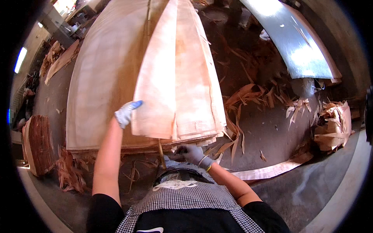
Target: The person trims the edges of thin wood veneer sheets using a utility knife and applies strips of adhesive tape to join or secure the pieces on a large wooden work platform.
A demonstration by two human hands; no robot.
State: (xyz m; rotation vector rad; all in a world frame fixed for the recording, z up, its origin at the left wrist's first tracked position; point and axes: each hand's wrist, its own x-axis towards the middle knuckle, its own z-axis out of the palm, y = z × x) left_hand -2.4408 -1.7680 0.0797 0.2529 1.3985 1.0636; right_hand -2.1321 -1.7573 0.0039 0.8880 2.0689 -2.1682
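Note:
My left hand (126, 113), in a white glove with blue fingertips, grips the left edge of a long, pale wood veneer sheet (155, 97). This sheet lies over the right part of a broad veneer stack (91, 112). Below the stack's front edge, close to my waist, is my right hand (190, 153) in a grey glove. Its fingers are curled and partly in shadow; what they hold, if anything, cannot be made out. A thin wooden stick (161, 154) juts from under the stack's front edge toward my checked apron (182, 194).
Torn veneer strips (246, 97) litter the floor right of the stack. A shiny metal-topped surface (303, 54) stands at the far right, with a veneer bundle (334, 126) below it. Another bundle (39, 145) stands at the left. A long pale strip (272, 169) lies behind my right forearm.

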